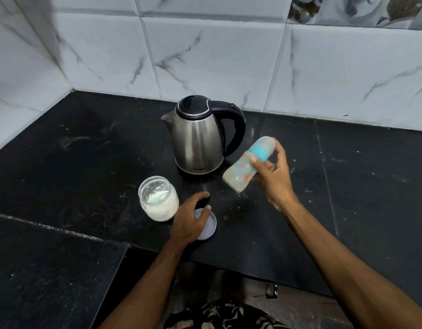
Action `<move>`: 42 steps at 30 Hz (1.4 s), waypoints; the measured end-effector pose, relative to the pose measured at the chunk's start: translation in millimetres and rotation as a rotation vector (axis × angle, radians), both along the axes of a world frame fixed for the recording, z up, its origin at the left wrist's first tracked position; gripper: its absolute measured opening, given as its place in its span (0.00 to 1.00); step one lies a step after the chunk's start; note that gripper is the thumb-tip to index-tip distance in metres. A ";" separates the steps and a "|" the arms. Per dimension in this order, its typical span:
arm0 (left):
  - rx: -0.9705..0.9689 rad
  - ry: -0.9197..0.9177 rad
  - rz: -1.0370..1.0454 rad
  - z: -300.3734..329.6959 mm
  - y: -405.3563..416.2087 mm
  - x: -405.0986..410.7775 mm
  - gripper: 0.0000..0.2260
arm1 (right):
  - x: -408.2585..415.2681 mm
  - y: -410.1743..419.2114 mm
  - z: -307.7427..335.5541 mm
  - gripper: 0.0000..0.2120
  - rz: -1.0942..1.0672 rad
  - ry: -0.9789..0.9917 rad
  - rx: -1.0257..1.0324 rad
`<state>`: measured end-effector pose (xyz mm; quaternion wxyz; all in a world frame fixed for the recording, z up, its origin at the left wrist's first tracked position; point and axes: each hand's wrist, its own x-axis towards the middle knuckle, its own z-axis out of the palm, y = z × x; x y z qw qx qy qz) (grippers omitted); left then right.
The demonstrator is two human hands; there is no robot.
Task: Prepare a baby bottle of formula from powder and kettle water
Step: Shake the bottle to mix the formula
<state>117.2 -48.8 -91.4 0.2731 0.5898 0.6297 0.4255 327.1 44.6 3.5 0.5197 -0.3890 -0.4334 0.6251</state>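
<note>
Nearest, bottom centre of frame: patterned dark-and-cream clothing [226,314] of the person, both bare forearms reaching up from the lower edge. Left hand [189,218] at centre, palm down, fingers loosely curled and spread over a lilac jar lid [208,230] lying flat on the black stone counter [86,150]; fingers rest on or just above the lid, not gripping it, contact unclear. Just left of that hand, an open glass jar [159,198] stands upright, white formula powder inside, a pale green scoop partly buried in it. Right hand [274,176] right of centre, raised off the counter, closed around a baby bottle [249,163]: thumb across the front, fingers wrapped behind. Bottle is tilted, cap end up-right, base down-left, teal collar under a clear cap, milky contents, motion-blurred. Behind, centre frame, a stainless steel electric kettle [198,138] stands upright, black lid closed, spout left, black handle right, near the bottle but apart. Farthest, white marble-pattern wall tiles [217,55] across the top.
</note>
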 end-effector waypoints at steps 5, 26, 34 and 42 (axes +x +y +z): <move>0.007 0.015 -0.010 -1.1 0.2 -1.3 0.17 | -4.9 -20.0 -16.3 0.37 0.396 -0.263 0.073; -0.001 0.021 -0.008 0.0 -0.1 -1.2 0.18 | -5.8 -21.1 -11.3 0.36 0.419 -0.267 0.069; 0.002 -0.002 0.006 1.8 -0.3 0.0 0.18 | -4.5 -4.1 -11.8 0.37 0.148 -0.097 0.009; 0.008 -0.005 0.002 0.3 -0.3 -0.3 0.17 | -4.9 7.3 -5.9 0.36 -0.032 0.040 -0.031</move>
